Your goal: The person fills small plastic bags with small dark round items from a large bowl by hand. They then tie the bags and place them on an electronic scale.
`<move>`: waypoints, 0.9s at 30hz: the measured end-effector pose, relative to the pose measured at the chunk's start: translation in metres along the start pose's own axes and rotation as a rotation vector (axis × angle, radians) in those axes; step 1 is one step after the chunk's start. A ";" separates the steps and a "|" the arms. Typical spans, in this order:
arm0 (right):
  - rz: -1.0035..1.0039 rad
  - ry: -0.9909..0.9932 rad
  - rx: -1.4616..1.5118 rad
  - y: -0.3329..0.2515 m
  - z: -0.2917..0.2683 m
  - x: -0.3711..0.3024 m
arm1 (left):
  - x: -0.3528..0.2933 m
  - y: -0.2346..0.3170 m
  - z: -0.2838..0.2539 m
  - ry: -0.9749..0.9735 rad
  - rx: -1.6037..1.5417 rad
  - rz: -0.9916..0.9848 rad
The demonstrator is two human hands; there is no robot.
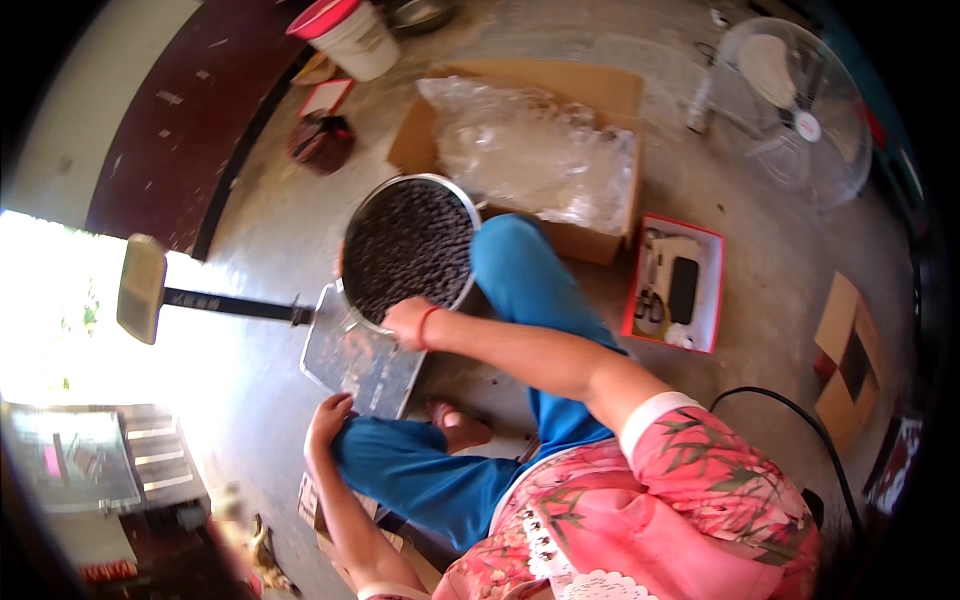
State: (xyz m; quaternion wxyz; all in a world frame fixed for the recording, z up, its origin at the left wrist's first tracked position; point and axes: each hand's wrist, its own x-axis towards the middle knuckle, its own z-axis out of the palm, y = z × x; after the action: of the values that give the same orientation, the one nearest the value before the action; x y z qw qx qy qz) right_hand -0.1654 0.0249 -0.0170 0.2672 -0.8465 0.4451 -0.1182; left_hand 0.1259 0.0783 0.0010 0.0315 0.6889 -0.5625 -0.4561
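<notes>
A round metal pot point(474, 272) full of small dark brown or black pellets rests at the far end of a metal platform scale point(365, 365). My right hand point(405, 322) is closed at the pot's near rim, and its fingertips are partly hidden. Beside my left knee, my left hand point(326, 420) is curled closed near the scale's near edge. What it holds, if anything, is hidden. From the platform a dark post point(235, 304) runs left to the scale's display head point(143, 288).
Behind the pot stands an open cardboard box point(610, 85) with clear plastic bags point(540, 150). A red-rimmed tray point(712, 290) to the right contains scissors and a black object. There is a fan point(800, 125) far right, a white bucket point(360, 45) far left, and a dark bag point(321, 143) nearer.
</notes>
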 end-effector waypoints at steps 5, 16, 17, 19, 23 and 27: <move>0.075 -0.069 -0.091 0.037 0.000 -0.007 | -0.009 0.018 0.001 0.049 0.016 -0.007; 0.152 -0.040 -0.308 0.108 -0.125 0.023 | 0.000 0.041 0.004 -0.007 0.019 0.134; 0.186 0.015 -0.273 0.133 -0.133 0.024 | 0.007 0.056 0.010 -0.007 0.008 0.184; 0.314 0.133 -0.227 0.173 -0.141 0.025 | 0.025 0.074 0.019 -0.009 -0.035 0.265; 0.527 -0.044 -0.178 0.251 -0.122 0.012 | 0.065 0.086 0.038 -0.038 -0.198 0.403; 0.572 -0.345 -0.155 0.237 -0.113 0.007 | 0.078 0.089 0.044 0.048 -0.097 0.400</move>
State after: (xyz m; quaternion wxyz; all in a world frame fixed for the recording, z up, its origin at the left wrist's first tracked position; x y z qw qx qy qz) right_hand -0.3745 -0.1294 -0.0563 0.2959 -0.7126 0.6204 0.1407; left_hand 0.0263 0.0038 -0.0207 0.1678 0.5718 -0.6645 -0.4509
